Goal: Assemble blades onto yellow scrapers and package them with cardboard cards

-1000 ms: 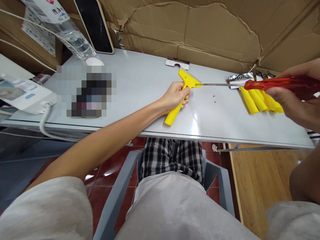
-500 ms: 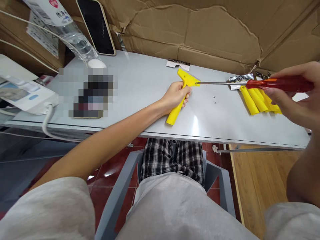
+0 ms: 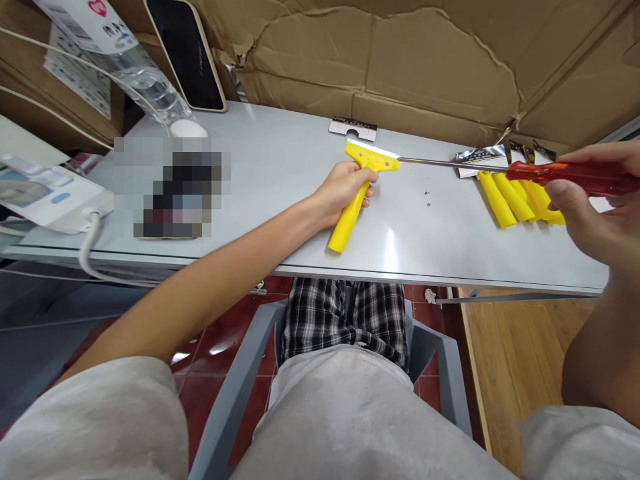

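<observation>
My left hand [image 3: 347,187] is wrapped round the handle of a yellow scraper [image 3: 345,230], whose wide head with a pale blade edge points away from me. Two small metal screws show on that head. In my right hand [image 3: 595,213] is a screwdriver [image 3: 565,175] with a red see-through handle, held level. Its long shaft reaches left, and the tip is at the right end of the scraper's head; whether it touches cannot be made out. Two tiny dark screws [image 3: 427,199] lie on the table to the right of the scraper.
Several yellow scrapers [image 3: 500,200] in card packaging lie at the right. A torn card piece [image 3: 365,131] is by the cardboard wall [image 3: 425,67]. At the left are a phone [image 3: 187,57], a water bottle [image 3: 155,87], a white power strip [image 3: 55,193] and a blurred patch.
The scraper's head has turned so its face and screws show more. The screwdriver has moved slightly right with my right hand, its tip staying near the head's right end.
</observation>
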`<state>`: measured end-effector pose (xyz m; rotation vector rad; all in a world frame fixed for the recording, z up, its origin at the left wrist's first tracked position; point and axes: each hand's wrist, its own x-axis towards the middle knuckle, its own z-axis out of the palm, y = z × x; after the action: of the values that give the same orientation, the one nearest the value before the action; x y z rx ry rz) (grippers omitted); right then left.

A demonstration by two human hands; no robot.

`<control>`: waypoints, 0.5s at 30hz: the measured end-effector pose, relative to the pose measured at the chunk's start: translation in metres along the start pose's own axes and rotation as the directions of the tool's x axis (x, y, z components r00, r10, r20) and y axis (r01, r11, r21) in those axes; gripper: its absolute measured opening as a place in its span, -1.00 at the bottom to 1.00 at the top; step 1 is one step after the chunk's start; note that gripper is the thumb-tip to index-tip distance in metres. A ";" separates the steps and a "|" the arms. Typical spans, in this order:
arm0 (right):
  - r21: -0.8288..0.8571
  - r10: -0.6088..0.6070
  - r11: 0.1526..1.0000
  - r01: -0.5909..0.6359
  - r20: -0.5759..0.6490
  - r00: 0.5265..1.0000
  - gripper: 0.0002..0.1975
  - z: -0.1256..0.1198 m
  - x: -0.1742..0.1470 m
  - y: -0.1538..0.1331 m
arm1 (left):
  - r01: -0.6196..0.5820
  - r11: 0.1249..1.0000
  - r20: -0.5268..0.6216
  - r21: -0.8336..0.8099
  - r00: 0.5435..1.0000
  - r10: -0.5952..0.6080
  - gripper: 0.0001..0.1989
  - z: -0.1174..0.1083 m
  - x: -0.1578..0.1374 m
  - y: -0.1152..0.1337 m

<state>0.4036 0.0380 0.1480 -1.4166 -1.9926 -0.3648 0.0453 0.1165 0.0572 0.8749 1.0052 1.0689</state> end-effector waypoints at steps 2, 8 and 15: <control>0.026 -0.015 1.000 0.015 0.005 1.000 -0.46 0.001 0.000 0.000 | 0.008 0.999 0.021 -0.032 1.000 -0.008 -0.81 -0.001 0.001 0.000; 0.078 -0.036 0.996 0.034 0.019 0.999 -0.48 0.002 0.001 -0.004 | 0.013 1.000 0.070 -0.019 0.998 -0.011 -0.81 0.002 -0.004 0.001; 0.077 -0.031 0.997 0.029 0.015 0.999 -0.46 0.001 0.002 -0.011 | -0.017 0.998 0.028 0.057 0.999 0.016 -0.77 0.003 -0.005 0.001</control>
<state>0.3930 0.0358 0.1506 -1.3477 -2.0213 -0.2880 0.0470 0.1119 0.0605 0.9434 1.0106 1.0438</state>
